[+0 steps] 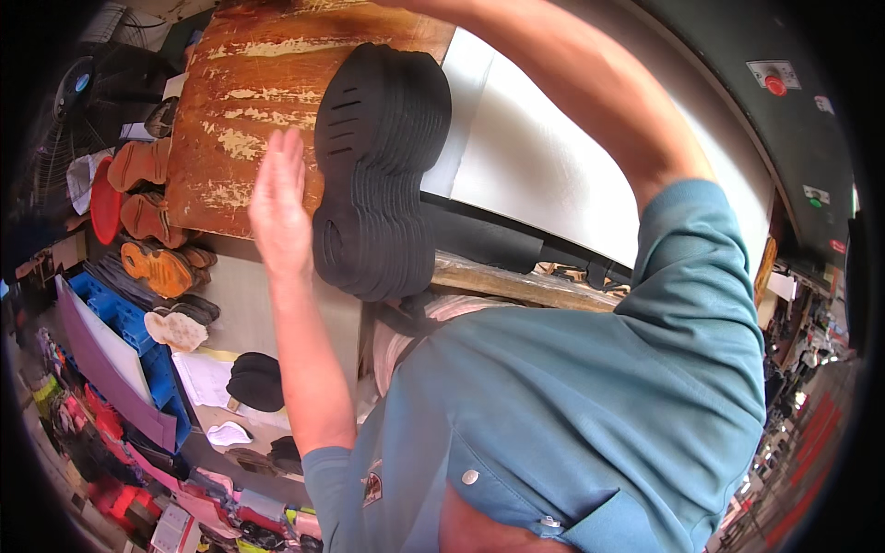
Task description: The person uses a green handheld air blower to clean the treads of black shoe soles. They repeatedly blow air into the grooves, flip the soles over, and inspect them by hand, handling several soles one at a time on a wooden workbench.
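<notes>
A tall stack of black shoe soles [378,175] stands in the middle, at the edge of a worn brown wooden board [277,166]. Slits run across the front part of the top sole, and a hole shows near its heel. My left hand [281,207] is just left of the stack, its fingers stretched out and nothing in it. Whether it touches the soles I cannot tell. My right arm [590,83] reaches across the far side, above a pale smooth surface [539,152]; its hand lies beyond the upper edge, out of view.
Brown shoes [143,166] and a black fan [78,101] stand at the left. Below them are a blue crate [164,378], black rounded pads [255,381] and paper [203,376]. A dark panel [737,41] with a red button [775,85] rises at the far right.
</notes>
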